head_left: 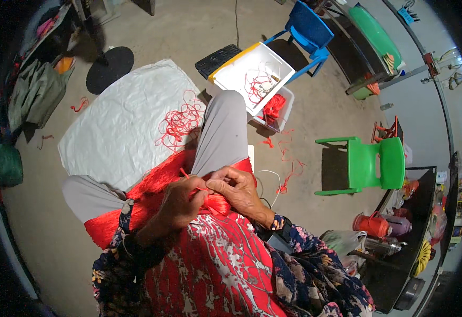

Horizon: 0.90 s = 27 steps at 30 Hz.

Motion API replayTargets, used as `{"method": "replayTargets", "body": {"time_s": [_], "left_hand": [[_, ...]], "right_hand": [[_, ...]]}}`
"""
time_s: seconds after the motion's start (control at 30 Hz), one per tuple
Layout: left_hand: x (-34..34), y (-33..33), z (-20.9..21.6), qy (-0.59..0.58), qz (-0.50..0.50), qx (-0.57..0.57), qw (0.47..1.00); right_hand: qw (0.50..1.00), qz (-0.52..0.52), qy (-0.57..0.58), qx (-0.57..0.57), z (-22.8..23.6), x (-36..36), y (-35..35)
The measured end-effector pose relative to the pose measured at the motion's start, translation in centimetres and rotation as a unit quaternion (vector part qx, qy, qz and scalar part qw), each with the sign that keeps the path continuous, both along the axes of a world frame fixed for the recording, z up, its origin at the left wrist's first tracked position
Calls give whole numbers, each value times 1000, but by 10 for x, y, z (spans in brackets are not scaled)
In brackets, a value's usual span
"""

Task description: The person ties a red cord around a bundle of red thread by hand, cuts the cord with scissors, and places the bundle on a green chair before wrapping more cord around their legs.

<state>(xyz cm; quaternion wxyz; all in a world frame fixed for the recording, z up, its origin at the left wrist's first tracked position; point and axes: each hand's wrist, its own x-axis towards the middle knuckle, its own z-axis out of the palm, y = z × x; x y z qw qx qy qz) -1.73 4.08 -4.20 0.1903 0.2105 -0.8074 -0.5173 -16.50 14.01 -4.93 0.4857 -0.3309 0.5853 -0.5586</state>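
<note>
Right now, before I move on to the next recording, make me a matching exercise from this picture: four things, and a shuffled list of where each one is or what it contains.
Things
1. Red bunch
2. Tangled red strands
3. White box
4. Green chair

Places and states
A. On the floor, off to the person's right
B. Between the left hand and the right hand
C. Has loose red strands inside
D. Lying on the white sheet

Right pairs: 1-B, 2-D, 3-C, 4-A
</note>
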Motion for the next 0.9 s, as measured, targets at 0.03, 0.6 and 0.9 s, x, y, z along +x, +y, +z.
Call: {"method": "replayTargets", "body": {"time_s": [0.03,0.6,0.9], "left_hand": [[0,1,-5,18,16,-24,999],[-2,-5,0,93,-25,-283,954],[-6,-4,-1,87,-8,-214,973]], "right_hand": [[1000,-6,-12,3,-2,1,0],[965,106,-234,45,-13,-11,-20],[982,62,-164,65,-13,-5,-18]]}}
